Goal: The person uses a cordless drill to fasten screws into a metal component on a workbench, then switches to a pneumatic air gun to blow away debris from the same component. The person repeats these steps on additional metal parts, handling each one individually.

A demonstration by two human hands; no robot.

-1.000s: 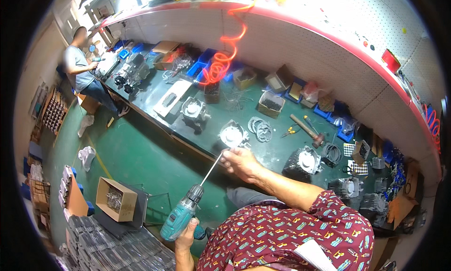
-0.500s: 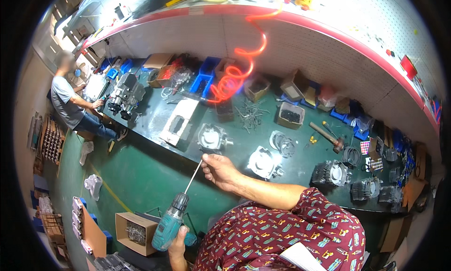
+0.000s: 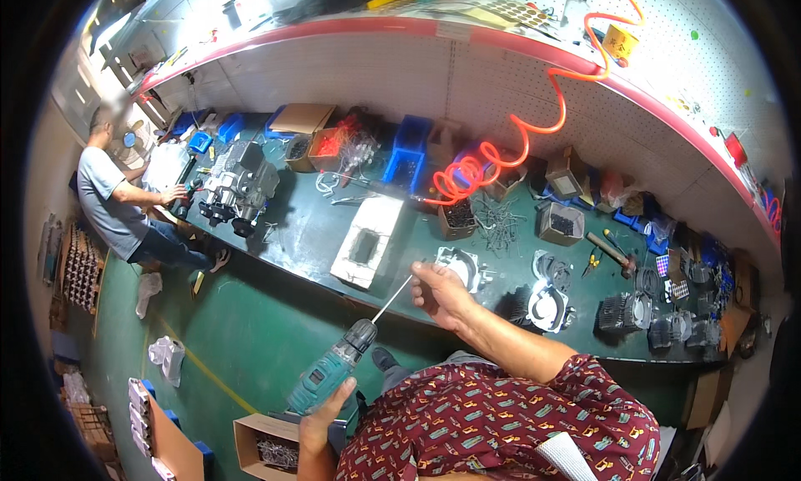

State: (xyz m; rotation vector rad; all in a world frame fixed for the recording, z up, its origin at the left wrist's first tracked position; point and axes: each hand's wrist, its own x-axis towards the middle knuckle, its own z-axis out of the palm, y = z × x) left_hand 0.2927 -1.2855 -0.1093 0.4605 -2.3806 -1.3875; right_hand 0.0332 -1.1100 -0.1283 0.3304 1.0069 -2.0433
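My left hand (image 3: 327, 410) is closed round the grip of a teal cordless drill (image 3: 321, 374), which points up and to the right. A long thin bit (image 3: 392, 300) runs from its black chuck to my right hand (image 3: 440, 294). The fingers of that hand pinch the bit's far end; whether a small screw is there too is hidden. Just beyond my right hand, a round-mouthed metal housing (image 3: 472, 274) lies on the green workbench (image 3: 292, 235), partly covered by the fingers. Another finned housing (image 3: 546, 307) stands to its right.
A white block (image 3: 346, 268) with a rectangular opening lies by the bench edge. Behind are blue bins (image 3: 405, 168), a carton of dark parts (image 3: 561, 222) and a hammer (image 3: 613, 251). An orange coiled hose (image 3: 521, 143) hangs above. A co-worker (image 3: 117, 193) stands at the far left.
The view has turned, shifting the bench contents rightward. My hands, with the drill and bit between them, have come closer to the metal housing.
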